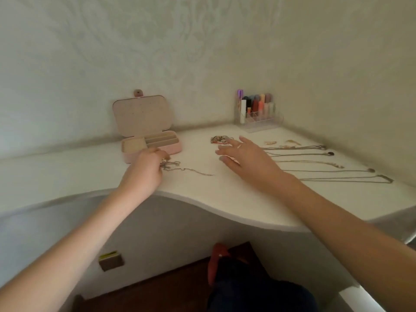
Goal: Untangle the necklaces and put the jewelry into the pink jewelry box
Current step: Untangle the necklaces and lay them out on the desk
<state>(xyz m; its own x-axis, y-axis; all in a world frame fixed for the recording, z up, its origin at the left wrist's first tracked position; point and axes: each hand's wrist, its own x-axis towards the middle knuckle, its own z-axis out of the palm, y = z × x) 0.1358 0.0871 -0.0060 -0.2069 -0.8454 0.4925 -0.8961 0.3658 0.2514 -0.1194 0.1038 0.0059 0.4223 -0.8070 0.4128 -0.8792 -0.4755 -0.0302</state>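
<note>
Left hand point(147, 167) pinches a necklace point(180, 167) just beside the pink jewelry box point(155, 145), its chain trailing away; right hand point(245, 158) hovers spread.

No text — nothing legible.

Pale cream patterned wallpapered walls point(202, 52) meeting in a corner; white curved-edge corner desk point(202, 199); dark brown wooden floor point(157, 289) below; soft, dim light.
</note>
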